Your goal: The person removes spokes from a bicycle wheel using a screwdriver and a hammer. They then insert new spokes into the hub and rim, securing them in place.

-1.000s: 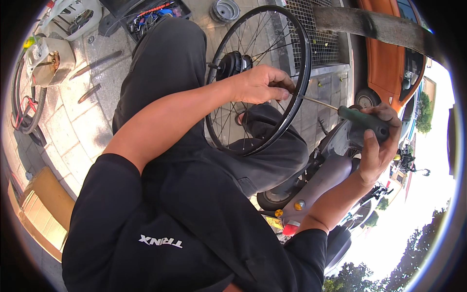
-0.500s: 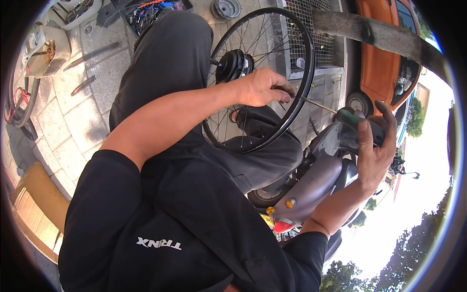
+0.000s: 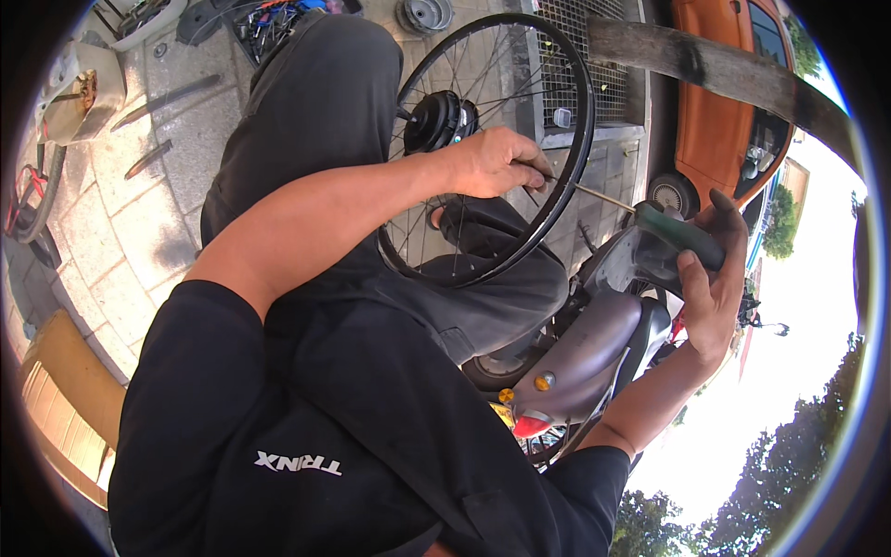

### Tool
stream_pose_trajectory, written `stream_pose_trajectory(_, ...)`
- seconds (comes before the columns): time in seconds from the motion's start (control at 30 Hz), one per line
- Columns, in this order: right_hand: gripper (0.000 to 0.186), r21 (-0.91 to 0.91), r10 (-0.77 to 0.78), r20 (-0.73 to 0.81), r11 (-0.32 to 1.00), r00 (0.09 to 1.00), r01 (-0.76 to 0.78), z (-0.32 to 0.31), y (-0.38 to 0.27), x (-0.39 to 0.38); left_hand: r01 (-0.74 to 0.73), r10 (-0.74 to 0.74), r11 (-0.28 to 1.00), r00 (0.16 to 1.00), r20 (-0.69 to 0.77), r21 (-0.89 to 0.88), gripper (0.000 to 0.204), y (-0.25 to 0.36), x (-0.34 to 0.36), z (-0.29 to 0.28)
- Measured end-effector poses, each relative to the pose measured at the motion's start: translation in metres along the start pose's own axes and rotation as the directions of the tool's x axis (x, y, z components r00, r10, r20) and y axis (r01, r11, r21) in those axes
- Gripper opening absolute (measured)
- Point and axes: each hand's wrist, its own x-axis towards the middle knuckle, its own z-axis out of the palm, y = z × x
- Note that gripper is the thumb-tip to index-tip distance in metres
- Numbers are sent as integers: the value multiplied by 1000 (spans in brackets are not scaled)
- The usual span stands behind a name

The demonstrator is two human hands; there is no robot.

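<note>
A spoked wheel with a black rim stands upright between my legs, its black hub motor at the middle left. My left hand reaches through the spokes and pinches close to the rim's inner side, by a spoke end; its fingertips partly hide what they hold. From the right, my right hand holds a screwdriver by its thick green handle, thumb on one side and fingers on the other. The thin shaft runs left, its tip against the rim's outer face, across from my left fingertips.
Behind the wheel lie a metal grate and a long wooden beam. An orange car is parked beyond. A grey scooter stands at right. On the paving are a tool tray, a metal drum and a cardboard box.
My right thumb and fingers have shifted around the screwdriver's handle, and more of the green shows. The left hand keeps its pinch by the rim. The whole view has moved slightly.
</note>
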Motion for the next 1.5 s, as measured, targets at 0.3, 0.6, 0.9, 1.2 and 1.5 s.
stream_pose_trajectory(0.3,47,-136,34,-34,990,999,-38,7,-16,4,30,-30,999,1000,10,-24,23,-3,2,0)
stream_pose_trajectory(0.6,46,-200,262,-68,942,963,-270,4,-23,5,30,-30,999,1000,10,-32,23,-1,2,0)
stream_pose_trajectory(0.9,58,-203,227,-108,948,968,-245,8,-4,9,18,-18,1000,1000,-4,5,23,1,1,-3)
stream_pose_trajectory(1.2,56,-149,102,6,984,995,-100,0,-6,1,49,-52,996,998,-37,-72,24,4,1,0)
stream_pose_trajectory(1.5,57,4,-61,-45,998,997,61,9,0,1,62,-63,998,998,-8,-22,24,9,-1,-3)
